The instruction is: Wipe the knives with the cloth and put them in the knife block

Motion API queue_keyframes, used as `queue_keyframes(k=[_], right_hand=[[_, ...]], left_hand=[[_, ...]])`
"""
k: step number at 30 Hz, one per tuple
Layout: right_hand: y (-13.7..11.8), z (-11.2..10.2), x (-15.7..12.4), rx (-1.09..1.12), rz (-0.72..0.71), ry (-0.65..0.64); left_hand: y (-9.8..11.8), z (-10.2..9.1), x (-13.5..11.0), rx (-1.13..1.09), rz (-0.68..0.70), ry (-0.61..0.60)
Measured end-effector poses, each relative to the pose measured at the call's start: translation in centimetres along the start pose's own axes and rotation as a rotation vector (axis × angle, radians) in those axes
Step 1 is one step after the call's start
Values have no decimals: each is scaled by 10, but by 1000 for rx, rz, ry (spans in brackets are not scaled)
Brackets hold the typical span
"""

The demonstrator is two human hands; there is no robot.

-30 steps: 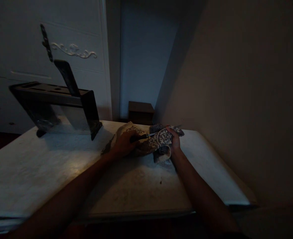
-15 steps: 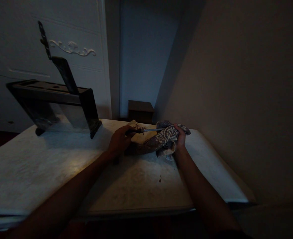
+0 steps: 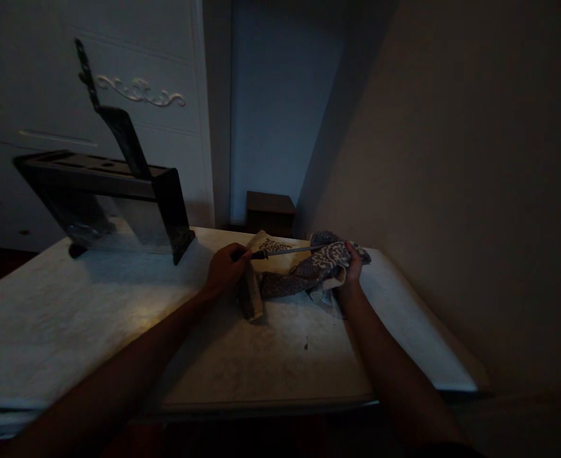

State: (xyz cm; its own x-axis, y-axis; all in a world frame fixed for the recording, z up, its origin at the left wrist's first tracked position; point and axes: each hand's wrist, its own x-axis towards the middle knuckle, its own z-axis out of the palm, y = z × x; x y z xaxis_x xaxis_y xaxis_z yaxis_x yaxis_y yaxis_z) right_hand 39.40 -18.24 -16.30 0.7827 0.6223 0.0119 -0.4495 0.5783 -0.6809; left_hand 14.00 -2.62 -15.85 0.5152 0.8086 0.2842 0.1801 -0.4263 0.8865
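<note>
My left hand [image 3: 226, 268] is closed around the dark handle of a knife [image 3: 290, 251], whose slim blade points right. My right hand [image 3: 352, 267] grips a patterned brown and white cloth [image 3: 331, 256]. The far end of the blade meets the bunched cloth at my right hand, and its tip is hidden there. The rest of the cloth sags onto the table [image 3: 271, 362] and stretches left, with one fold hanging just below my left hand.
A dark knife block [image 3: 109, 181] with see-through sides stands on the table at the left, a long dark-handled piece [image 3: 125, 140] sticking up from it. A brown box-like piece [image 3: 270, 207] sits behind the table. A wall [image 3: 443, 191] runs along the right.
My right hand and the cloth have shifted slightly right. My left hand has moved a little left with the knife, baring more blade. A cloth fold now shows below my left hand.
</note>
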Motion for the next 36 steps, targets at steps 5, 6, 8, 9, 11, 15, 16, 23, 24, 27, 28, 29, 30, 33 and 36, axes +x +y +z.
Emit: queue_keyframes(k=[5,6,8,9,11,15,16,23,24,27,28,29,30,33,36], right_hand=[[4,6,-3,-12,7,56],[4,7,-4,-12,17,67],[5,8,-6,-17,57,74],[6,10,-7,-20,81,72],[7,14,-11,-29,126,60],[14,29,-24,-78,190,25],[17,33,-28,-97,215,13],[33,48,-52,-249,375,-126],[34,48,-54,-272,388,-140],[35,49,-57,-336,413,-166],[35,50,-59,-352,411,-171],[35,51,-60,-365,404,-176],[35,52,-61,-377,394,-180],[35,54,-65,-409,350,-195],[35,55,-68,-451,323,-209]], left_hand=[[6,2,-8,68,37,42],[7,2,-9,83,46,43],[7,3,-10,101,55,29],[7,4,-11,107,56,19],[6,5,-11,117,63,4],[7,7,-14,119,104,-21],[8,7,-15,115,117,-35],[19,10,-27,172,256,-161],[20,10,-28,187,274,-176],[22,11,-32,206,297,-213],[23,12,-33,205,296,-219],[23,12,-33,200,291,-222],[23,12,-34,193,287,-224],[23,13,-33,143,276,-242],[22,15,-32,65,254,-245]])
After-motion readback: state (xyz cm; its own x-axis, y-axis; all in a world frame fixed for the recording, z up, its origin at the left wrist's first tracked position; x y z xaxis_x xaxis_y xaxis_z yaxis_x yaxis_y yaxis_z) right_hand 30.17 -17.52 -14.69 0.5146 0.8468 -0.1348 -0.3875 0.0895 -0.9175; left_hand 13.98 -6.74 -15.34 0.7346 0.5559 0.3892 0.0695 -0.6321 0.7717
